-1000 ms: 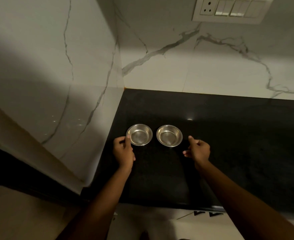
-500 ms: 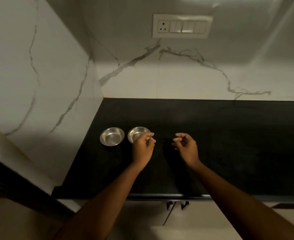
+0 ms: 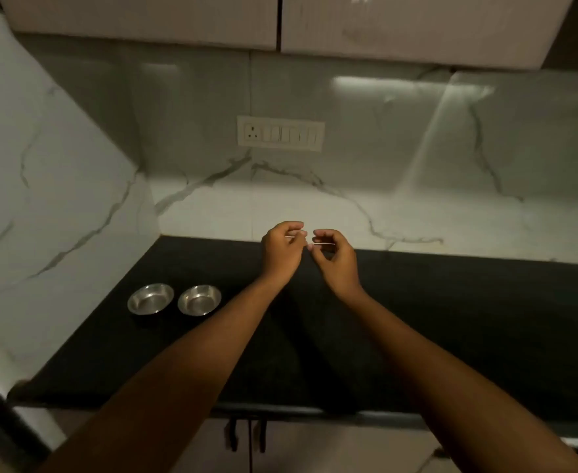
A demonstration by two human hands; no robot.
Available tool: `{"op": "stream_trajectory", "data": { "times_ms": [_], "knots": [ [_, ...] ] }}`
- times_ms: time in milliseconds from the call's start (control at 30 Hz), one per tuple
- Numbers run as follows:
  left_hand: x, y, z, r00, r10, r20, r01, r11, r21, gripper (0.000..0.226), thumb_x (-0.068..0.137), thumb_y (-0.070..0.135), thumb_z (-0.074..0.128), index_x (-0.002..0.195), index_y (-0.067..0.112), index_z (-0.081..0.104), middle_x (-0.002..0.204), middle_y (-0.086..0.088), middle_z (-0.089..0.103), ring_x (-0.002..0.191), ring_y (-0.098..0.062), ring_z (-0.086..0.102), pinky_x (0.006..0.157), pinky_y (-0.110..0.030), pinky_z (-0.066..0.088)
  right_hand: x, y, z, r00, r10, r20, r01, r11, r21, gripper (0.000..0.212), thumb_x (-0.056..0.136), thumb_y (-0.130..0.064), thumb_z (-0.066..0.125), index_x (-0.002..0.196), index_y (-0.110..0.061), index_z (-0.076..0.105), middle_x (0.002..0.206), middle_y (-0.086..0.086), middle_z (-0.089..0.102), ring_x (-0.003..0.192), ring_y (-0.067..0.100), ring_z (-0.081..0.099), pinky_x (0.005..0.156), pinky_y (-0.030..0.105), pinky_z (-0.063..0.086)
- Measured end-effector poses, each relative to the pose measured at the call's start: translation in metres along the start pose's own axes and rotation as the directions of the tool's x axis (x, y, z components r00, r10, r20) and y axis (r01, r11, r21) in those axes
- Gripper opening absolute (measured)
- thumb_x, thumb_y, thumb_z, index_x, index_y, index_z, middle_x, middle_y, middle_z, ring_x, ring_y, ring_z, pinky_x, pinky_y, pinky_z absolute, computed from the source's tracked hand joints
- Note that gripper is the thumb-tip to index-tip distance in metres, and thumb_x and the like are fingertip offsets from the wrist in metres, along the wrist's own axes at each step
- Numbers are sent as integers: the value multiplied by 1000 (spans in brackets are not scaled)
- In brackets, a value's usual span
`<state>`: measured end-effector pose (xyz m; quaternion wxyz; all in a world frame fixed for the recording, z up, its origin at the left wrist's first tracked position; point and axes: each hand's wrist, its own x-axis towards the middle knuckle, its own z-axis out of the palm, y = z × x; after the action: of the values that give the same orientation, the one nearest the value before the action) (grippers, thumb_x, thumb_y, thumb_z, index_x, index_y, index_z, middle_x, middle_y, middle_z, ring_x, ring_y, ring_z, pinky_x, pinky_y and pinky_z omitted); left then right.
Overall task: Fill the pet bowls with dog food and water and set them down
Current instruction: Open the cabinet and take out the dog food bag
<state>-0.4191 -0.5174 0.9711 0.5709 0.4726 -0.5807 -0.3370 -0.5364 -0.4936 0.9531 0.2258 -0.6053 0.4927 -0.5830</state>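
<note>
Two small steel pet bowls stand side by side on the black countertop (image 3: pixel 451 319) near its left end, the left bowl (image 3: pixel 150 298) and the right bowl (image 3: pixel 199 300). Both look empty. My left hand (image 3: pixel 282 252) and my right hand (image 3: pixel 333 257) are raised above the counter's back edge, to the right of the bowls and apart from them. The two hands nearly touch, fingers curled in a loose pinch. Nothing is clearly held in either hand.
A marble wall rises on the left and behind the counter, with a switch and socket plate (image 3: pixel 280 133) on the back wall. Upper cabinets (image 3: pixel 280 18) hang overhead. Lower cabinet door handles (image 3: pixel 248 435) show beneath the counter's front edge.
Both hands left the bowls and rose up toward the back wall, closing together. The view tilted up and shifted right, so the bowls now sit lower left.
</note>
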Motion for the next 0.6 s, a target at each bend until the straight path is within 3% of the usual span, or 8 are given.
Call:
{"op": "stream_trajectory", "data": {
  "times_ms": [200,333,467,600],
  "knots": [
    [58,72,4,988,126,-92,-128,992,-17,21,94,12,59,113,9,67,105,-8,72,92,-20,71,84,-42,60,74,-62,-18,987,-146,-63,146,989,1,28,93,-14,64,120,-11,59,116,2,65,104,12,62,74,5,49],
    [90,112,-2,963,172,-207,-199,973,-119,19,96,5,52,104,8,69,92,-4,72,84,-18,72,81,-39,61,111,-101,-19,959,-258,-116,261,965,11,21,95,-11,59,115,-11,61,111,0,66,99,6,62,77,7,49],
    [131,133,-7,956,102,-274,-165,962,-216,20,93,2,54,105,4,69,95,-11,74,85,-22,72,81,-43,61,151,-128,-10,917,-350,-192,357,934,5,16,94,-6,58,108,-9,64,104,2,67,92,4,63,75,10,50],
    [158,140,-10,967,21,-254,-130,897,-422,29,93,6,61,122,3,59,105,-14,71,90,-22,73,73,-35,63,181,-137,1,895,-404,-187,398,915,-73,17,94,-7,58,108,-12,66,107,3,67,90,-1,61,72,5,48]
  ]
}}
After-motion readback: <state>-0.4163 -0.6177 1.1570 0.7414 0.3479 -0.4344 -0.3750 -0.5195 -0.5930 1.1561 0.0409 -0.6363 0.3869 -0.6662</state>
